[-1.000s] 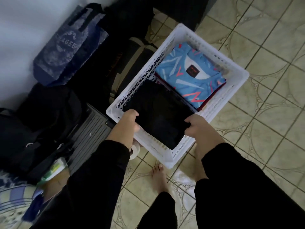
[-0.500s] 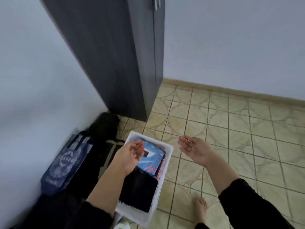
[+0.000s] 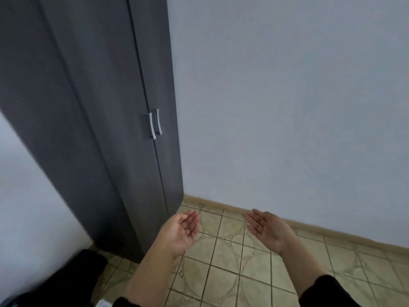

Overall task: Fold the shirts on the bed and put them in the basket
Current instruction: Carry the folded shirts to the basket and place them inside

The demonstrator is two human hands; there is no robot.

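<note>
head | left hand empty | right hand empty

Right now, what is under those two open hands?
Beige patterned floor tiles lie below the left hand and the right hand, both palm-up and holding nothing. The forearms cover some tiles; neither basket nor shirts can be seen.

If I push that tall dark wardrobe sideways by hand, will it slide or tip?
The wardrobe is tall and narrow, so a high push would probably tip it rather than slide it. Standing on glossy floor tiles, it might slide if pushed low. It likely feels heavy and rigid.
</note>
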